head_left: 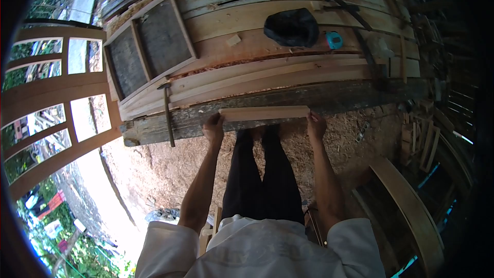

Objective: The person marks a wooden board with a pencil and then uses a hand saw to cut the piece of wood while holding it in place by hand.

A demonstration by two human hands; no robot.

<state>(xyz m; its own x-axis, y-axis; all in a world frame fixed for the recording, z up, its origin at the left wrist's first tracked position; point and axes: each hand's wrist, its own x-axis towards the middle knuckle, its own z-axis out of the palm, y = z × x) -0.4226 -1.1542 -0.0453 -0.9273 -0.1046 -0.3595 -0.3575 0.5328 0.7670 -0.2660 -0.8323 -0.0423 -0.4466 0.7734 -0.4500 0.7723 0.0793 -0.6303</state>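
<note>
A short, flat wooden board [265,113] is held level in front of me, over the near edge of the workbench. My left hand [213,126] grips its left end, fingers closed around the corner. At the other end, my right hand [316,124] pinches the board between thumb and fingers. Left of my left hand, a hammer [168,116] lies across the bench's front beam, its handle jutting over the edge.
On the workbench [288,96] are a framed dark panel [159,41], a black cloth-like item [292,27], a blue tape measure [334,40] and a clamp-like tool [347,7]. A wooden lattice frame [62,80] stands at left. Shavings [154,175] cover the floor. Wood pieces [419,139] stand at right.
</note>
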